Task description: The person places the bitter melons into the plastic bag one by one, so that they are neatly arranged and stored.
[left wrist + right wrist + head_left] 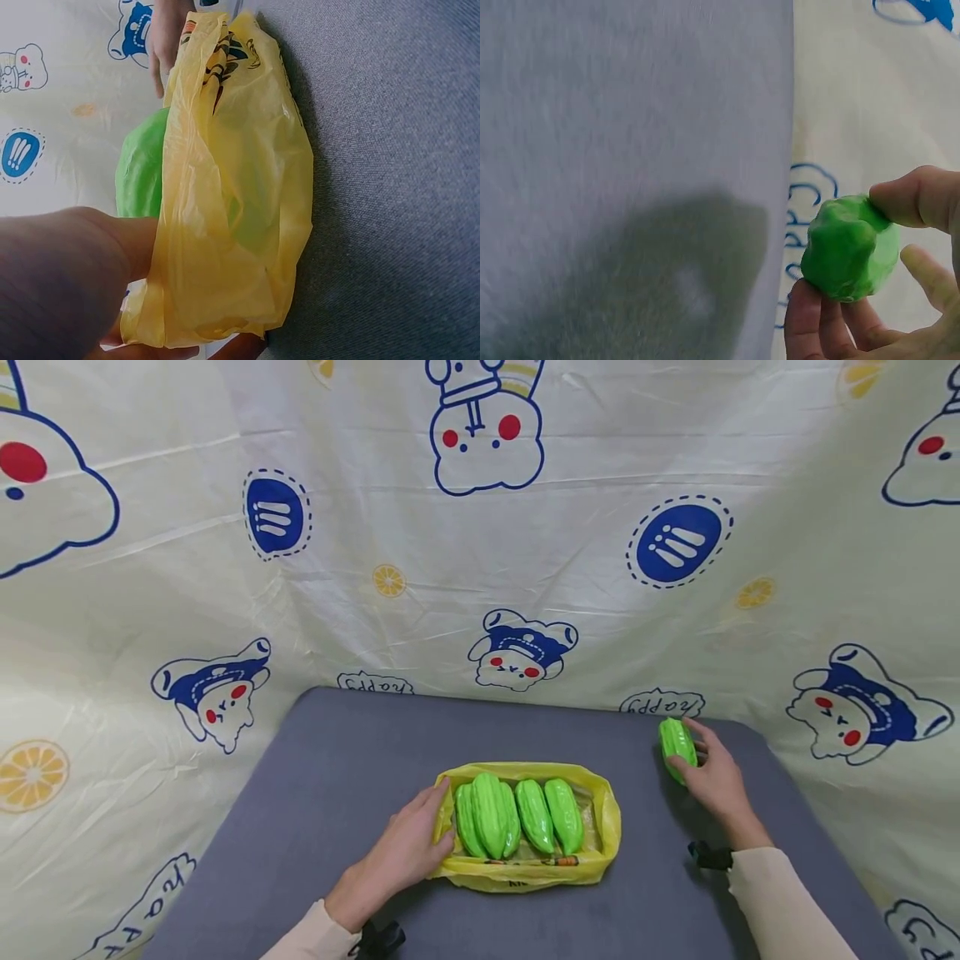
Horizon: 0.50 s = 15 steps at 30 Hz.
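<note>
A yellow plastic bag (611, 827) sits on the table with its mouth spread wide. Several glossy, ridged green fruits (534, 814) lie side by side inside it. My left hand (405, 839) grips the bag's left rim, thumb on the inner side and fingers outside; the left wrist view shows the thumb over the bag's wall (232, 195). Off to the right, my right hand (718, 777) holds another ridged green fruit (677, 747) between thumb and fingers. The right wrist view shows that green fruit (847, 251) end-on, lobed, raised above the table, with a shadow below.
The grey table (360, 735) has rounded far corners. Behind it hangs a pale curtain (420, 527) printed with cartoon figures and orange slices. A black strap piece (708, 856) shows at the right wrist, another (378, 939) at the left.
</note>
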{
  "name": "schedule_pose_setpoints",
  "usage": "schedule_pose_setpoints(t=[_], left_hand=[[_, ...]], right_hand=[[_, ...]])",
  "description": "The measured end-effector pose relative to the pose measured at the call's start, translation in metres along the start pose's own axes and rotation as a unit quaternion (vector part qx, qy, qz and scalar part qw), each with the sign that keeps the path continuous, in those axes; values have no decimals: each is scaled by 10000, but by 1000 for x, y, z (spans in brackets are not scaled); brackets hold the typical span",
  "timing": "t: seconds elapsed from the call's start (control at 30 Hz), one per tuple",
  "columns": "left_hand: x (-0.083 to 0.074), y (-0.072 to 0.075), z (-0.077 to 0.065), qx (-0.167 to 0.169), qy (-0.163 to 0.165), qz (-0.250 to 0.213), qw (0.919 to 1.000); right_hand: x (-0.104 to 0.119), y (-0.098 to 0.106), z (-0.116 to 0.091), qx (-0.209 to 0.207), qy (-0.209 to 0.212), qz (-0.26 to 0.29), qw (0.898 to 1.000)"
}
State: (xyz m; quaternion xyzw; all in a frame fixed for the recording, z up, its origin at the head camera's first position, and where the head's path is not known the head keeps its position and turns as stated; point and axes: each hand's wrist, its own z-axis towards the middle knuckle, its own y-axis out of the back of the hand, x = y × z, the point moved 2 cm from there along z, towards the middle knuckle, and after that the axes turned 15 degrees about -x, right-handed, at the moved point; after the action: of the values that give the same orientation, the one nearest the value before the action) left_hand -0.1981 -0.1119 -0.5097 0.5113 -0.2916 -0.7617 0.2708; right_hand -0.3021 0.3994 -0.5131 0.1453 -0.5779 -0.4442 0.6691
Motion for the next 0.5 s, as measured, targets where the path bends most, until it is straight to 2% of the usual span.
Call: schedule_pose_setpoints(t=[0.5], left_hand=[[-2, -2, -2, -150, -23, 120, 9998]], right_hand=[[47, 0, -37, 277, 311, 280, 9987]])
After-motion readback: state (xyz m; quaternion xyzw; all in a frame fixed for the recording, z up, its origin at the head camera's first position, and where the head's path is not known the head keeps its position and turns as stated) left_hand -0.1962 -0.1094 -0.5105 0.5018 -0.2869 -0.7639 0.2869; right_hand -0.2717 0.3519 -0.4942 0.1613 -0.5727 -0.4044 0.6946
